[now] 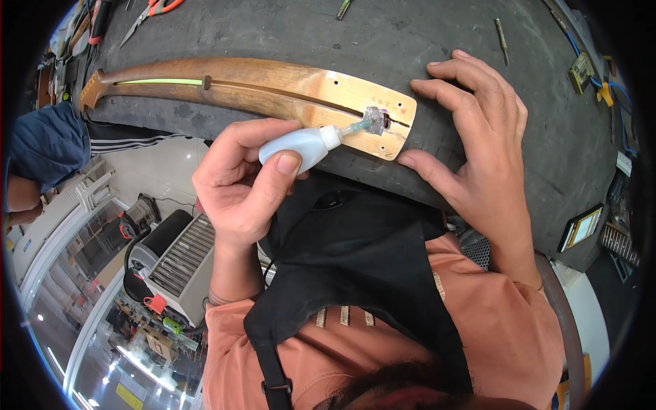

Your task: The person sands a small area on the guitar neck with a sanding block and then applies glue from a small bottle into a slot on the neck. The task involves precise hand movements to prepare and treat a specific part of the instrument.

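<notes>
A wooden guitar neck (pixel 273 72) lies back side up on the dark bench, its pale heel end to the right. A long slot runs down its middle, with a light green strip (pixel 160 82) in the left part. My left hand (pixel 236 178) grips a small squeeze bottle (pixel 294 152) of pale bluish liquid between thumb and fingers. The bottle's nozzle points at a cavity in the heel, where a greyish clear lump (pixel 374 121) surrounds the tip. Around the heel's right end my right hand (pixel 478 130) is spread open, fingertips and thumb close to its corners; contact is unclear.
Orange-handled scissors (pixel 140 20) lie at the far left of the bench (pixel 273 31). A thin metal bit (pixel 502 41) is at the far right, near a blue cable (pixel 629 109). Another person's dark shorts (pixel 44 147) show at left. A ribbed grey machine (pixel 181 256) stands below.
</notes>
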`<state>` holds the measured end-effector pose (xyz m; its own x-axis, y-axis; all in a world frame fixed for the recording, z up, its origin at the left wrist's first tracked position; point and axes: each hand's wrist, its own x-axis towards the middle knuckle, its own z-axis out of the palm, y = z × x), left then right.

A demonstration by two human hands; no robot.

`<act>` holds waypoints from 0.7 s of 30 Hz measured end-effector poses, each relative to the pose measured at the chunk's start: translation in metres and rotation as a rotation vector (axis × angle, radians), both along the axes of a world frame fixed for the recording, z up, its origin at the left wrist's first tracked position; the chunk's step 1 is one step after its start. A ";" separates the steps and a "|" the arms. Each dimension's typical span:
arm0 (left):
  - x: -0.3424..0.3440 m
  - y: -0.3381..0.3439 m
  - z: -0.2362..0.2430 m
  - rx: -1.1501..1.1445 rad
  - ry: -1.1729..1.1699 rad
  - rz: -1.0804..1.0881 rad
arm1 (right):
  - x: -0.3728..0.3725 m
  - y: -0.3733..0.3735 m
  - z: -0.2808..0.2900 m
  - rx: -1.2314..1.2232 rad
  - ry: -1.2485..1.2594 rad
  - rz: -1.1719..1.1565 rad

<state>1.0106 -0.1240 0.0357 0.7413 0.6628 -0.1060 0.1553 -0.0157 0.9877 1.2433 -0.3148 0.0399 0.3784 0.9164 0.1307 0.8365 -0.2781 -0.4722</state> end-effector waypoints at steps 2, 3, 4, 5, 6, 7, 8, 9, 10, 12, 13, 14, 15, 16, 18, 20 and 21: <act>-0.003 0.002 0.000 -0.004 0.003 -0.017 | 0.000 0.001 0.000 -0.004 -0.001 0.002; -0.004 0.003 0.001 -0.011 0.010 -0.018 | 0.000 0.001 0.001 -0.006 -0.002 0.003; -0.004 0.003 0.002 -0.017 0.019 -0.021 | 0.000 0.001 0.001 -0.006 -0.001 0.001; -0.002 0.003 0.002 -0.019 0.014 -0.021 | 0.000 0.000 0.001 -0.007 -0.001 0.000; -0.001 0.003 0.002 -0.022 0.010 -0.020 | 0.000 0.000 0.001 -0.007 -0.001 -0.002; 0.000 0.003 0.001 -0.025 0.006 -0.016 | 0.000 0.000 0.001 -0.006 0.000 0.000; 0.002 0.002 0.001 -0.025 0.009 -0.006 | 0.000 0.000 0.001 -0.004 0.001 0.002; 0.003 0.001 0.002 -0.026 0.013 0.005 | 0.000 0.000 0.000 -0.002 0.002 0.004; 0.004 0.000 0.003 -0.028 0.017 0.013 | 0.000 0.000 0.000 -0.002 0.000 0.004; 0.002 0.001 0.003 -0.032 0.020 -0.010 | 0.000 0.000 0.000 -0.002 -0.004 0.004; 0.001 0.002 0.003 -0.034 0.020 -0.021 | 0.000 0.000 0.000 -0.003 -0.007 0.007; -0.001 0.003 0.003 -0.042 0.025 -0.023 | 0.001 0.000 0.000 -0.002 -0.010 0.010; -0.002 0.003 0.004 -0.050 0.029 -0.025 | 0.001 0.000 0.000 -0.002 -0.013 0.013; -0.003 0.003 0.004 -0.057 0.034 -0.030 | 0.001 0.000 0.000 -0.002 -0.012 0.011; -0.001 0.002 0.005 -0.078 0.035 -0.030 | 0.001 0.000 0.000 -0.003 -0.011 0.009; -0.001 0.002 0.005 -0.086 0.036 -0.039 | 0.001 0.000 0.000 0.002 -0.009 0.008; -0.001 0.002 0.005 -0.084 0.037 -0.049 | 0.001 0.001 -0.001 0.004 -0.009 0.008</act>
<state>1.0100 -0.1221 0.0404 0.7671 0.6135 -0.1875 0.1926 0.0585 0.9795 1.2440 -0.3143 0.0393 0.3700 0.9188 0.1378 0.8428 -0.2695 -0.4658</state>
